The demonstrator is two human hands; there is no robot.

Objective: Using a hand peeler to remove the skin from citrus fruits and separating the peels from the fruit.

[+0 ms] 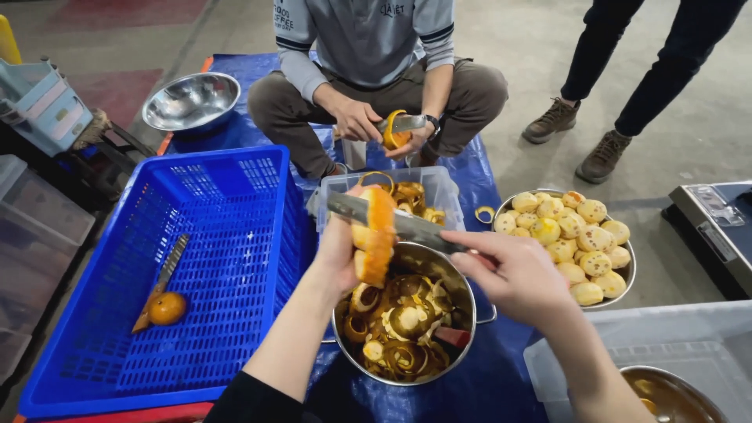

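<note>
Here, left hand (338, 252) grips orange (374, 235); right hand (517, 274) grasps knife (392, 219) above pot rim (439, 254).

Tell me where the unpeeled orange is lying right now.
In the head view, the whole orange lies on the left, inside the blue crate, near its front, touching the tip of a spare knife.

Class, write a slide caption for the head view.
Left hand holds an orange over a peel-filled pot; right hand peels.
</note>
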